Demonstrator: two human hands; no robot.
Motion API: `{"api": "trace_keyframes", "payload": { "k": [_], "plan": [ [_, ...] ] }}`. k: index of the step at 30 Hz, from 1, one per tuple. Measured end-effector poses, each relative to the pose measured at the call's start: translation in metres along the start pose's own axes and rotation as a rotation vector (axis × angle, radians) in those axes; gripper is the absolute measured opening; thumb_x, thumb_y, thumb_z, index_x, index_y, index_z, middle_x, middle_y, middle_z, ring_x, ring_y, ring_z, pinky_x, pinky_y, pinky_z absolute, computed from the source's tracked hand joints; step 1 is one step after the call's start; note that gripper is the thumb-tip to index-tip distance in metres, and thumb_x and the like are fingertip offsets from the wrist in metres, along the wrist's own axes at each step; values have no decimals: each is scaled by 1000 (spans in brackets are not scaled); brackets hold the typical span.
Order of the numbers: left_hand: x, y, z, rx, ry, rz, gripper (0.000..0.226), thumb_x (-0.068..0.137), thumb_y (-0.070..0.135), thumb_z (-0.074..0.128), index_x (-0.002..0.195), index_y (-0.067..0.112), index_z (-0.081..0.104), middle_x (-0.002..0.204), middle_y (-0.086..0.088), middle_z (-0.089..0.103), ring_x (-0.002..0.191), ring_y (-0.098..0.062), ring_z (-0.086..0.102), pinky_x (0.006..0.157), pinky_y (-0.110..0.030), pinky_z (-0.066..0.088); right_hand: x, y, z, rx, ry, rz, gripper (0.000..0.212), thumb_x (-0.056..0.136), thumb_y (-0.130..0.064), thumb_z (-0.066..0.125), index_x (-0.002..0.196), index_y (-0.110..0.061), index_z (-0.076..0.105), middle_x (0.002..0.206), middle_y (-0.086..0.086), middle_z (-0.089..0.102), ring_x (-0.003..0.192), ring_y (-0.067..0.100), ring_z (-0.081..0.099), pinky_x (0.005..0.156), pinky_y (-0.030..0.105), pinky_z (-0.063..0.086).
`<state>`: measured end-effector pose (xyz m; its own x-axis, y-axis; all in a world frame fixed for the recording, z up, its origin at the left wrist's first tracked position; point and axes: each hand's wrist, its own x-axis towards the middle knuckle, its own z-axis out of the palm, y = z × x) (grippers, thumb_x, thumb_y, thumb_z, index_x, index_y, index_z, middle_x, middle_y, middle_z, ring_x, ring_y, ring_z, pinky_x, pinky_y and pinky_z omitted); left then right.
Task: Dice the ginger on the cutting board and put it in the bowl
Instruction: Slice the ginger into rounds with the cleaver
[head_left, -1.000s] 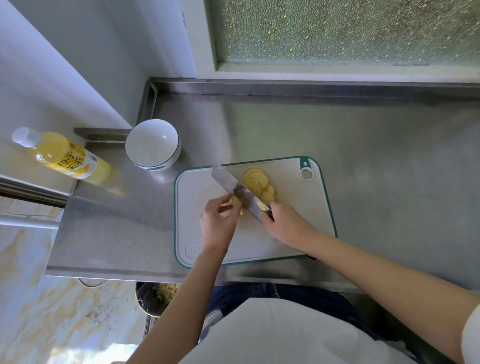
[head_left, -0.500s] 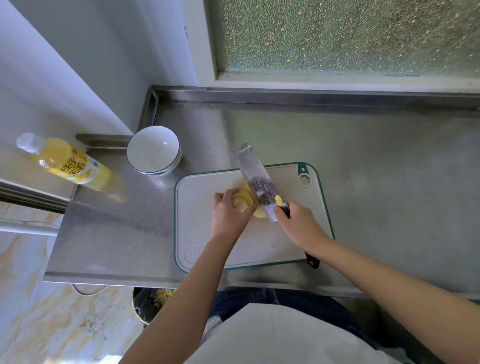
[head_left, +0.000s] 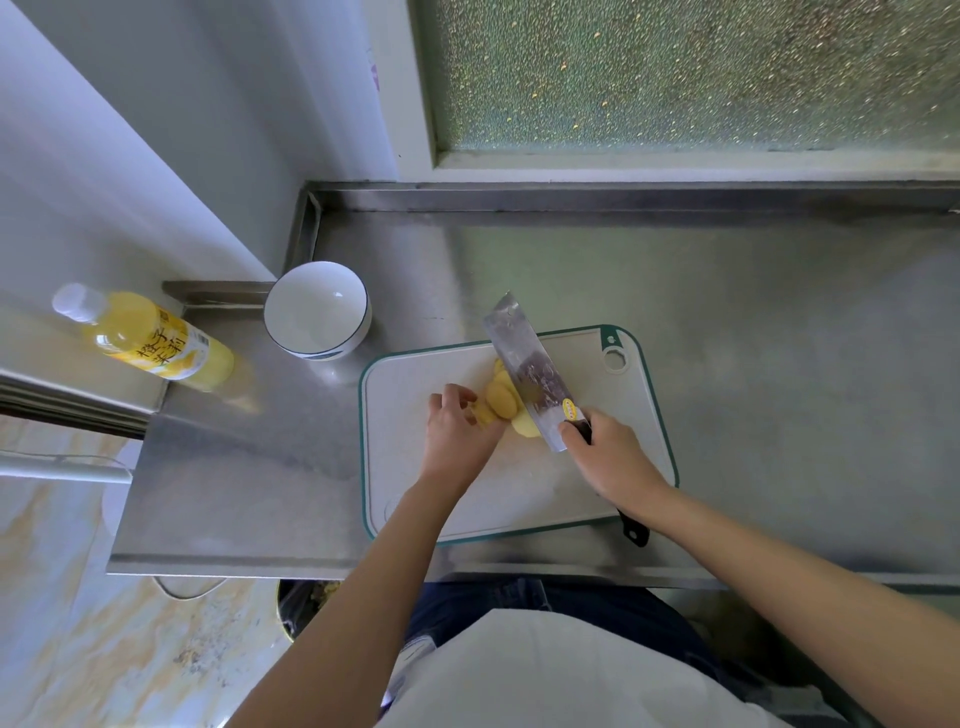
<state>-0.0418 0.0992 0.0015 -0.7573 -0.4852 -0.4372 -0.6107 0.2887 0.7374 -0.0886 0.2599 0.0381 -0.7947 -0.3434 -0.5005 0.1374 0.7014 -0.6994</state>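
Note:
Yellow ginger slices (head_left: 503, 400) lie overlapped in the middle of the white, green-edged cutting board (head_left: 415, 478). My left hand (head_left: 457, 434) rests on the board with its fingertips pressed against the left side of the slices. My right hand (head_left: 608, 457) grips the black handle of a cleaver (head_left: 527, 366); the blade stands against the right side of the ginger, tip pointing away from me. A white bowl (head_left: 317, 310) with a dark rim line stands off the board's far left corner with nothing visible inside.
The board lies on a steel counter (head_left: 727, 312) with a raised back edge under a frosted window. A yellow bottle (head_left: 150, 343) lies on a ledge at the left. Below the counter's front edge is a bin (head_left: 306, 603) and marbled floor.
The cleaver swung from the left of the slices to their right side. The slices were gathered from a spread row into a pile, and my left hand came up against them.

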Motion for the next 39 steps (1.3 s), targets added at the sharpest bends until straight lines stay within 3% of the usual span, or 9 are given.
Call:
{"api": "trace_keyframes", "payload": {
  "k": [7, 10, 12, 16, 19, 22, 31, 34, 39],
  "plan": [
    [-6, -31, -19, 108, -15, 38, 30, 77, 5, 62, 107, 9, 55, 105, -2, 45, 92, -21, 53, 78, -25, 42, -8, -8, 8, 14, -15, 1, 27, 95, -24, 44, 69, -16, 43, 57, -3, 41, 49, 14, 37, 48, 23, 28],
    [-5, -37, -22, 150, -18, 89, 29, 79, 3, 61, 108, 7, 58, 106, -4, 46, 87, -17, 52, 79, -19, 40, -9, -9, 14, -134, 3, -51, 23, 94, -25, 47, 85, -4, 50, 68, 10, 55, 65, 31, 50, 57, 35, 36],
    [-4, -41, -25, 176, -26, 131, 29, 81, 3, 61, 110, 6, 60, 104, -1, 44, 89, -16, 50, 81, -16, 38, -11, -9, 18, -253, -2, -119, 22, 95, -26, 46, 89, -5, 48, 72, 12, 56, 72, 35, 55, 59, 36, 36],
    [-7, -52, -31, 237, -55, 218, 39, 81, 5, 64, 119, 9, 57, 107, -5, 48, 103, -24, 51, 96, -30, 42, -15, -9, 25, -387, -23, -192, 26, 95, -32, 44, 104, -8, 46, 88, 12, 66, 80, 33, 62, 62, 35, 41],
    [-10, -59, -32, 281, -50, 263, 55, 79, 12, 70, 129, 9, 49, 113, -10, 49, 108, -25, 48, 96, -29, 40, -17, -9, 33, -407, -32, -174, 29, 95, -38, 43, 105, -10, 44, 91, 10, 66, 83, 31, 63, 66, 36, 45],
    [-12, -53, -27, 229, -33, 197, 65, 75, 21, 75, 132, 10, 46, 116, -8, 46, 104, -21, 48, 89, -25, 40, -19, -9, 41, -411, -45, -146, 28, 96, -38, 40, 105, -11, 42, 90, 10, 66, 83, 32, 62, 65, 35, 41],
    [-13, -49, -17, 98, 1, 176, 56, 74, 11, 75, 125, 11, 51, 110, -5, 42, 72, -13, 48, 73, -20, 42, -24, -18, 68, -180, -86, -14, 25, 97, -37, 39, 92, -13, 34, 84, 19, 61, 80, 37, 60, 68, 42, 46],
    [-14, -52, -18, 71, 1, 221, 55, 76, 13, 75, 126, 9, 52, 108, -1, 40, 75, -14, 50, 73, -14, 42, -24, -22, 69, -109, -72, 38, 27, 97, -38, 41, 92, -12, 37, 83, 15, 58, 81, 35, 59, 71, 41, 46],
    [-14, -56, -19, 175, -19, 316, 58, 81, 19, 70, 132, 8, 45, 113, -5, 45, 88, -23, 53, 78, -27, 45, -17, -19, 66, -158, -33, 133, 22, 96, -32, 44, 94, -10, 46, 93, 18, 61, 91, 35, 59, 71, 33, 39]
  ]
}}
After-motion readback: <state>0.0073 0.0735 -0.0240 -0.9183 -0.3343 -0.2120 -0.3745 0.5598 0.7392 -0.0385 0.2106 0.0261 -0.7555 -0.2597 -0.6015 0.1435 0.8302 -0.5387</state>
